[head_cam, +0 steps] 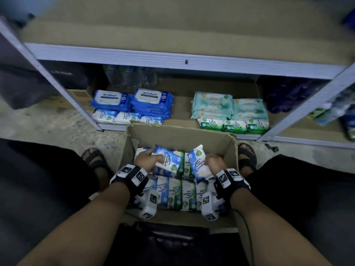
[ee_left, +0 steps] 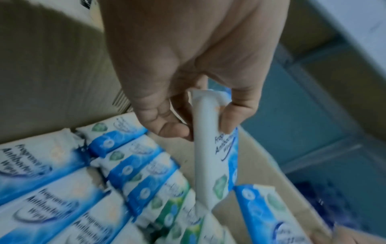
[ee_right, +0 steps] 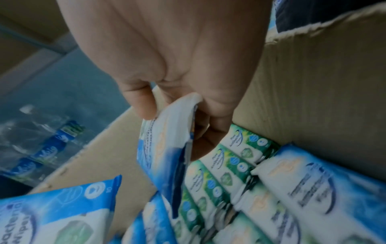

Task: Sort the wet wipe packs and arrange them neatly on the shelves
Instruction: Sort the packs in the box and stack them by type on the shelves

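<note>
Beyond both hands stands the metal shelf (head_cam: 184, 61), w/ dark blue packs (head_cam: 151, 101) and pale green packs (head_cam: 230, 106) stacked on its low level. Under the hands is the open cardboard box (head_cam: 180, 136), full of small wipe packs standing in rows. The left hand (head_cam: 143, 159) has fingers curled round one blue-white pack (head_cam: 169, 159), lifted above the rows, and the right hand (head_cam: 213, 162) pinches another blue-white pack (head_cam: 198, 162) by its end, approx. upright, just beside the left one.
</note>
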